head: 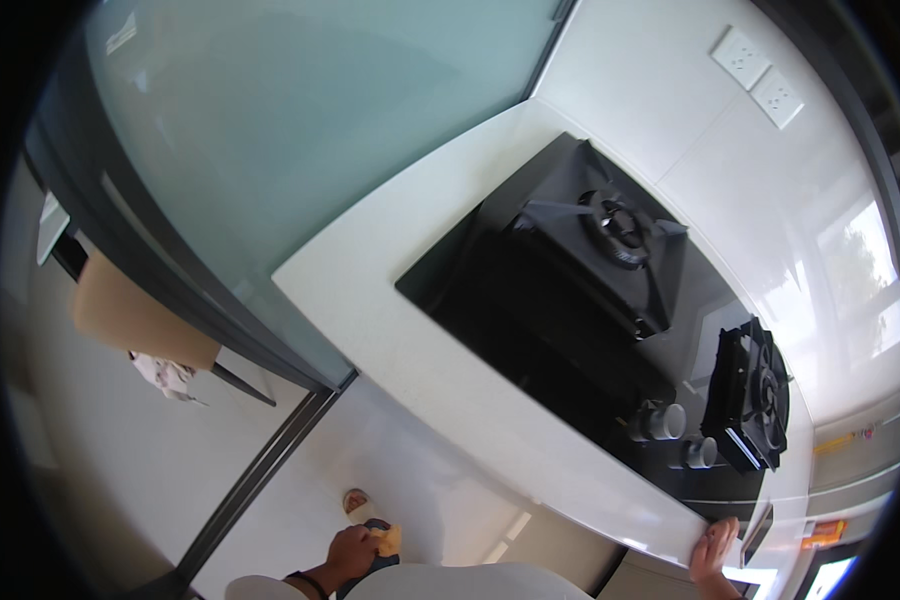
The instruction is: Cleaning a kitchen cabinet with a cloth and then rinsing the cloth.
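My left hand is low in the picture, in front of my body, holding a small yellow-orange cloth or sponge. Above the floor and away from the counter, it hangs near my foot. At the lower right, my right hand rests at the front edge of the white countertop, with its fingers bent; whether anything is under them is hidden. A black glass gas hob is set into this counter. Its large burner and second burner stand beyond two silver control knobs.
A frosted glass panel borders the counter's left side, with a dark floor track below. Behind it stands a beige chair. Wall sockets are on the white back wall. An orange packet lies far right.
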Available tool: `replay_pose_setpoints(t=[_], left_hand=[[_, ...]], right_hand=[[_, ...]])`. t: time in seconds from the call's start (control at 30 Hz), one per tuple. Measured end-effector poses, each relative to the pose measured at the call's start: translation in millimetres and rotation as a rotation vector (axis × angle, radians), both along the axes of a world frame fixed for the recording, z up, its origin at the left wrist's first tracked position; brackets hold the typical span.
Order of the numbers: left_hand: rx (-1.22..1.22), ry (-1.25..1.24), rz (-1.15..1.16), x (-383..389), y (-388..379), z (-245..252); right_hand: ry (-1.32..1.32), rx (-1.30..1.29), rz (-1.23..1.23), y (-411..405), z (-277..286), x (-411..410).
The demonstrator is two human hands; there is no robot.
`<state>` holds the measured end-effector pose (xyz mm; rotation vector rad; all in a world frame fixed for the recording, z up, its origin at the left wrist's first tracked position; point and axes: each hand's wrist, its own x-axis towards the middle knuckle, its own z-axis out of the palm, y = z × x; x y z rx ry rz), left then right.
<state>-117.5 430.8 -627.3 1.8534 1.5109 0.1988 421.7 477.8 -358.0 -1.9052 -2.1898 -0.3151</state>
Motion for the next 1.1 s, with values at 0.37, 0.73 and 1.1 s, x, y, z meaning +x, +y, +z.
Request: replay_pose_setpoints(t=[0.37, 0.73, 1.1], left_hand=[[0.070, 0.049, -0.115, 47.8, 16.8, 88.3], [0.480, -0.035, -0.236, 89.5, 79.7, 208.7], [0.683, -0.055, -0.322, 163.3, 34.1, 318.9]], right_hand=[[0.105, 0.020, 0.004, 4.1, 5.1, -5.6], [0.249, 0.121, -0.010, 8.8, 26.1, -14.0], [0.228, 0.196, -0.077, -0.6, 21.0, -22.4]])
